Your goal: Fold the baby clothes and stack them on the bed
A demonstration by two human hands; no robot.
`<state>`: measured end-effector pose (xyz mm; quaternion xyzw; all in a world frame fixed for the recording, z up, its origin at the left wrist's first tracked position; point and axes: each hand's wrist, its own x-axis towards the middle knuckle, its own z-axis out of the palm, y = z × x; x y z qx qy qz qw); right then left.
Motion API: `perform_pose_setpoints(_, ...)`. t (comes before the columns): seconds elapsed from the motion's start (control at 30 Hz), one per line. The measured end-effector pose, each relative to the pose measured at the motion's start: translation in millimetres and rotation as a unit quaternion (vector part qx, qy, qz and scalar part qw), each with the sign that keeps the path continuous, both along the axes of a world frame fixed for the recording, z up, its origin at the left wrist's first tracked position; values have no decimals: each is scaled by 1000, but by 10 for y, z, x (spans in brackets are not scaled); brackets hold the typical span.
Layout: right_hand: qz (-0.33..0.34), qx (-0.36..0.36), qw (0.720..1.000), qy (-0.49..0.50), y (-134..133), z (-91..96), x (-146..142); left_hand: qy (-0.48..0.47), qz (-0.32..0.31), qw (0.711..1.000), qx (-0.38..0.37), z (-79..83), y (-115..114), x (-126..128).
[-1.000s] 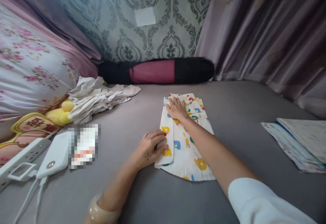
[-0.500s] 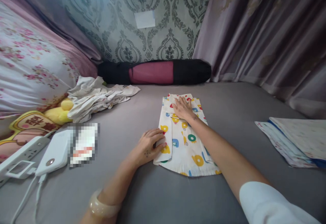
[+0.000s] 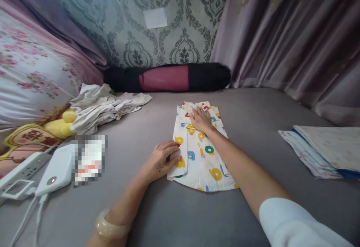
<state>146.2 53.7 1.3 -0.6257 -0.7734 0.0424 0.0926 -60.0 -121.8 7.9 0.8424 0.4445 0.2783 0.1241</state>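
A white child's shirt printed with yellow, blue, red and green motifs lies partly folded on the grey bed surface, its left side turned in over the body. Its curved hem points toward me. Spread flat on the upper part is my right hand, fingers apart, covering some of the cloth near the collar end. At the lower left edge rests my left hand, fingers loosely bent and lying on the folded strip, thumb slightly apart from them. My right forearm hides part of the shirt's right side.
Folded cloths lie at the right, crumpled white clothes at the back left. A power strip, a white charger box with cables and a yellow plush are on the left. A black-and-maroon roll bag lies along the wall.
The camera view has shifted slightly, so the scene sits a little further left. Both hands stay on the shirt in nearly the same places, and its folds look unchanged.
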Motion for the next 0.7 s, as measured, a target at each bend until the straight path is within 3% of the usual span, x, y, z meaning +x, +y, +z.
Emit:
perform_pose_setpoints(0.2,7,-90,995,37,-141,135,-42,3,-2,1000,-4,15,-8,6)
perform_pose_setpoints(0.43,6,-4,1000,5,-321,-27,-171,5,-9,1000,-7,43,-26,14)
perform_pose_setpoints(0.6,8,-12,1000,21,-321,27,-164,15,-18,1000,-13,47,-38,23)
perform_pose_setpoints(0.7,24,-67,996,57,-335,149,-106,19,-22,1000,-8,33,-39,19)
